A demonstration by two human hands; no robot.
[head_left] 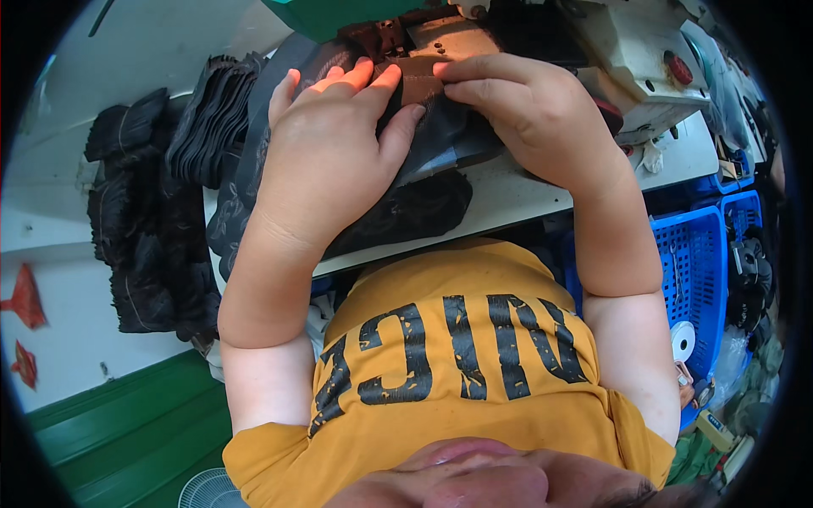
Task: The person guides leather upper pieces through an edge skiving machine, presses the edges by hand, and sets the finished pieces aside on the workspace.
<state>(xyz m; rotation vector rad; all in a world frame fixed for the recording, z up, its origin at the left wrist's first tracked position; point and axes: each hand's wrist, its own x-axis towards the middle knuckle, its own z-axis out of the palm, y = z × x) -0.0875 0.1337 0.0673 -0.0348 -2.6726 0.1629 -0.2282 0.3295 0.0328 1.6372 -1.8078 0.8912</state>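
Note:
A dark fabric piece (pixel 421 88) with a stitched seam lies under the lit head of what looks like a sewing machine (pixel 622 59). My left hand (pixel 334 140) rests flat on it, fingers spread forward, thumb pointing toward the right hand. From the right, my right hand (pixel 542 110) holds the piece's edge, index finger and thumb close together at the seam; its other fingers are mostly hidden. Larger dark patterned cloth (pixel 233 212) spreads under and left of my left hand. A dark bundle (pixel 415 207) hangs at the table's near edge.
Stacks of black pleated pieces (pixel 212 123) stand at the left, with more black bundles (pixel 157 279) beside them. A green object (pixel 326 15) overhangs the far side. Right of the white table (pixel 677 157) stands a blue basket (pixel 699 279) holding a white spool (pixel 683 340).

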